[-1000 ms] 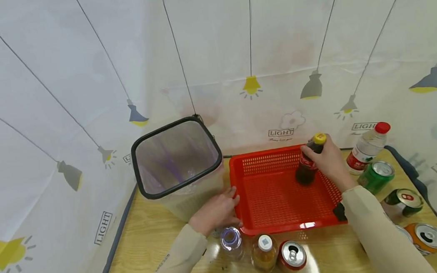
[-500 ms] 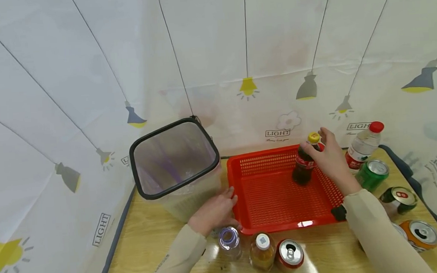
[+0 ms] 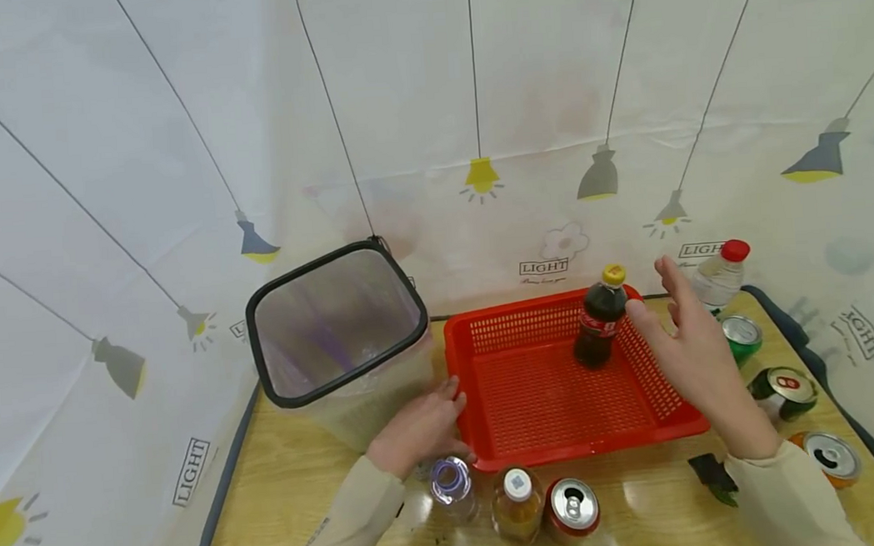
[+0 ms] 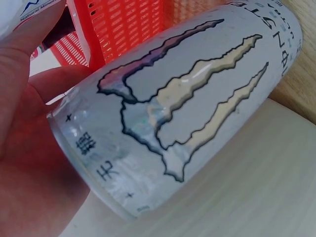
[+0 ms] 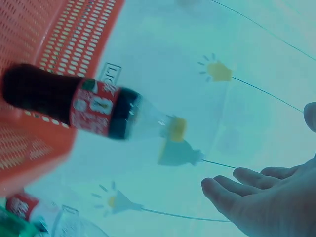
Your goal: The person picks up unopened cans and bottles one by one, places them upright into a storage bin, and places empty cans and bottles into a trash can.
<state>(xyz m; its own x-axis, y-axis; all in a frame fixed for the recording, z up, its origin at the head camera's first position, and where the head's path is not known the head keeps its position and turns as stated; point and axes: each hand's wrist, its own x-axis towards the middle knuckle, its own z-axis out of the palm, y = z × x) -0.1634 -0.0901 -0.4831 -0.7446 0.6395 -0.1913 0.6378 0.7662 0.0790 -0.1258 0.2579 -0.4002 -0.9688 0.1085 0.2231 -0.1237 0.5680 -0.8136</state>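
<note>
A cola bottle [image 3: 598, 323] with a yellow cap stands in the back right part of the red plastic basket [image 3: 549, 453]. My right hand [image 3: 690, 362] is off to its right, touching nothing, fingers spread; the right wrist view shows a gap between hand [image 5: 276, 197] and bottle [image 5: 98, 104]. At the basket's left rim rests my left hand [image 3: 420, 428], fingertips right at the edge, fingers loosely extended. A pale Monster can [image 4: 182, 98] fills the left wrist view, its top end beside the palm [image 4: 39, 168]; the hand mostly hides this can from the head view.
A bin [image 3: 384, 385] with a black rim stands left of the basket. Along the front are a purple-ringed clear bottle [image 3: 453, 489], an amber bottle [image 3: 517, 510] and a red can [image 3: 572, 511]. Several cans and a red-capped bottle [image 3: 719, 279] line the right side.
My right hand has let go of the cola bottle and drawn back to the right, its fingers opening. The bottle stays in the basket. My left hand keeps its place at the rim.
</note>
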